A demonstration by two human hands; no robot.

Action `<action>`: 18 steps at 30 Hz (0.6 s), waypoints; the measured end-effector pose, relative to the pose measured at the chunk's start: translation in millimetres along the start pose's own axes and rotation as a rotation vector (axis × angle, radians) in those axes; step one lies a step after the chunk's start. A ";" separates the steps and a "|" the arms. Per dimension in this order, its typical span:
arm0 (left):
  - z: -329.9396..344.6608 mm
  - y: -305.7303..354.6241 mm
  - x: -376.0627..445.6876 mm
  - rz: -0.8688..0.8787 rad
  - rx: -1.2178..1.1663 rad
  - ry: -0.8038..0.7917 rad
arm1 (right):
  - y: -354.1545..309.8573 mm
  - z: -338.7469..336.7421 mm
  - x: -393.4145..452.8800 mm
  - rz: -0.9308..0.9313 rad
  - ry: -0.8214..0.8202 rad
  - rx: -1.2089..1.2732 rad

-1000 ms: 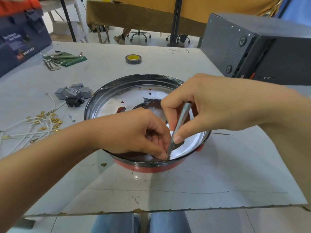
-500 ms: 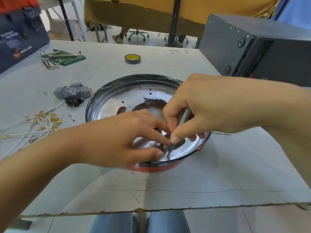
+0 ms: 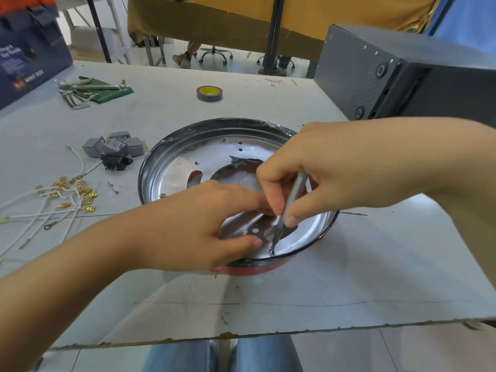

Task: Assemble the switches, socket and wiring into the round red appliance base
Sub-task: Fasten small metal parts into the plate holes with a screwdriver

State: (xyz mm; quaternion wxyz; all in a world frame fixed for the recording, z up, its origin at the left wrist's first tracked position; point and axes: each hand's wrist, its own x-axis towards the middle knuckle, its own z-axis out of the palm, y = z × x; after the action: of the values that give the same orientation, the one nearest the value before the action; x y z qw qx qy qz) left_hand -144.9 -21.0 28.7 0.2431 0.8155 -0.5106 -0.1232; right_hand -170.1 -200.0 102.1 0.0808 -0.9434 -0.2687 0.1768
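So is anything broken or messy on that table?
The table's near edge is chipped and ragged. The wires with gold terminals lie in a loose tangle left of the red base, with small screws scattered beside them. Nothing looks spilled, and the base itself shows no clear damage.

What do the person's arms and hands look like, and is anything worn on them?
Both forearms are bare as far as the frame shows; no sleeves appear. The left hand and right hand wear no gloves, and no rings, watch or bracelet can be seen.
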 end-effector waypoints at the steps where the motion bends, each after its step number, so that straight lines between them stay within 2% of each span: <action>1: -0.1 0.2 -0.3 -0.004 0.003 0.005 | -0.2 0.6 1.4 0.016 0.005 0.015; 7: 1.9 -3.4 -0.4 -0.024 0.003 0.005 | -0.9 7.9 6.1 0.058 0.082 -0.091; 12: 1.1 -1.2 -0.5 -0.020 -0.017 0.008 | -5.8 1.7 2.6 0.027 -0.035 -0.041; 18: 0.0 0.1 -0.5 0.001 -0.029 0.001 | -2.3 1.3 5.4 0.041 -0.027 0.081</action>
State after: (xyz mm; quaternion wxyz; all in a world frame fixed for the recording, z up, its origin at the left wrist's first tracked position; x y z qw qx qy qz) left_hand -145.2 -20.6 28.7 0.2551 0.8117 -0.5092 -0.1298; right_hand -167.4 -195.0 99.9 0.1116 -0.9421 -0.2432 0.2019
